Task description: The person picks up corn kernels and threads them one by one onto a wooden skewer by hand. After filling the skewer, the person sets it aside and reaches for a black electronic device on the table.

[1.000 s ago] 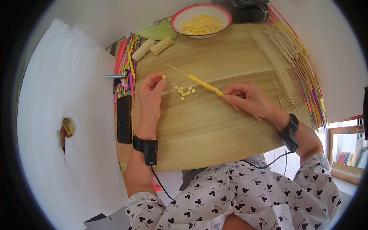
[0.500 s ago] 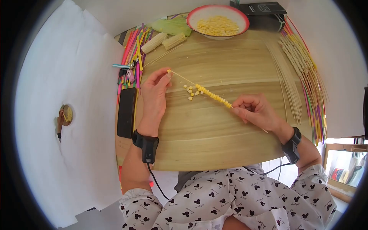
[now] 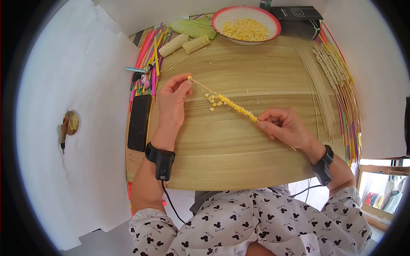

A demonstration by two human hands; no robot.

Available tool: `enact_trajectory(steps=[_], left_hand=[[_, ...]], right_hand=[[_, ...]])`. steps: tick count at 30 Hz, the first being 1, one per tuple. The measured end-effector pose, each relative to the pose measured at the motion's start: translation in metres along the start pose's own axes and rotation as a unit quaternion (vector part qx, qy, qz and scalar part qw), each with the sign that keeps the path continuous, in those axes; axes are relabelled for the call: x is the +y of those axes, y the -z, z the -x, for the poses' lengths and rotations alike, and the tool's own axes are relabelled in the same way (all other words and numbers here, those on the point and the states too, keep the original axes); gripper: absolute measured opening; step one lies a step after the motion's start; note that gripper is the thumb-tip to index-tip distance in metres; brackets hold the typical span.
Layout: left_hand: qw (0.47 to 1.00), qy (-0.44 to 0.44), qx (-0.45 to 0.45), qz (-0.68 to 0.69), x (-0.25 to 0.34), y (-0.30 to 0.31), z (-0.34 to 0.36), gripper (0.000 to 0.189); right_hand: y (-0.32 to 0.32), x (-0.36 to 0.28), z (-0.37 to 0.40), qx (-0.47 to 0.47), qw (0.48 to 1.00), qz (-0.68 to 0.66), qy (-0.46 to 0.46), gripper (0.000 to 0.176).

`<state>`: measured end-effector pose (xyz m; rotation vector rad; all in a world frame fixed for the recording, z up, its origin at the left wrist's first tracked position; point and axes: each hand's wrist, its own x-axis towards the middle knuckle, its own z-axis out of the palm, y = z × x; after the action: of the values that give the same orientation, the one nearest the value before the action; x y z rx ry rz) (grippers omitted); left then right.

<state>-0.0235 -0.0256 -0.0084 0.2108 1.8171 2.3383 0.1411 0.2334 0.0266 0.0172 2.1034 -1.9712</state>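
Note:
A thin wooden stick slants down to the right between my hands, with a row of yellow corn kernels threaded along its middle. At its upper left end, my left hand pinches one kernel against the tip. My right hand grips the stick just below the row, and the lower end sticks out past the fingers. Several loose kernels lie on the wooden table beneath the stick, left of the row.
A red-rimmed bowl of kernels stands at the back. Bare cobs, a green husk, coloured strips and a phone lie left. Bare sticks and filled sticks lie right.
The view has shifted slightly. Both hands keep nearly the same pose on the stick and kernel.

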Motion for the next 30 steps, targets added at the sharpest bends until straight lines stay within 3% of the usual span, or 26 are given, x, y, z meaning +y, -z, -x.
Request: enact_trajectory(steps=[30], left_hand=[[0.97, -0.134, 0.051, -0.195, 0.01, -0.014, 0.008, 0.016]], right_hand=[[-0.003, -0.003, 0.003, -0.005, 0.998, 0.055, 0.021, 0.011]])
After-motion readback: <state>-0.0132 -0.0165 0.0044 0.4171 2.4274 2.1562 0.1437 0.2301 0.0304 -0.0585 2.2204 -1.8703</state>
